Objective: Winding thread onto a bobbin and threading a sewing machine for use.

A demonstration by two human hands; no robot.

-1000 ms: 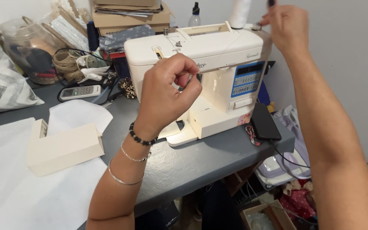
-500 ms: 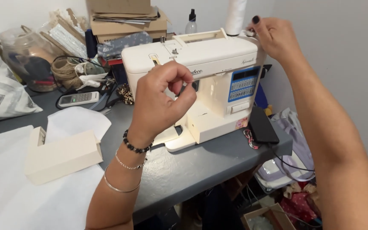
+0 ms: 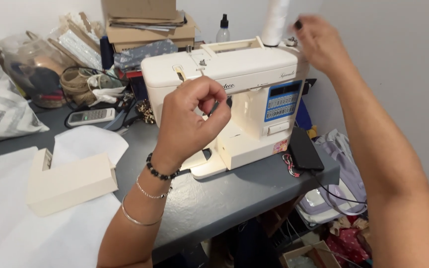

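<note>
A cream sewing machine (image 3: 244, 69) with a blue button panel stands on the grey table (image 3: 224, 193). My left hand (image 3: 189, 119) is raised in front of the machine's needle arm, with thumb and fingers pinched together; no thread shows between them. It wears a bead bracelet and two bangles. My right hand (image 3: 321, 42) is up at the machine's top right corner, beside a tall white thread spool (image 3: 276, 22). That hand is blurred, so its grip is unclear.
A cream box-shaped machine part (image 3: 70, 181) lies on white fabric (image 3: 35, 238) at the left. Behind are a remote control (image 3: 91, 116), twine, stacked cardboard boxes (image 3: 145, 20) and a small bottle (image 3: 223, 31). A black phone (image 3: 304, 151) lies at the table's right edge.
My right hand has stayed up by the spool at the machine's top right and shifted slightly. My left hand keeps its pinch in front of the machine. The view has shifted.
</note>
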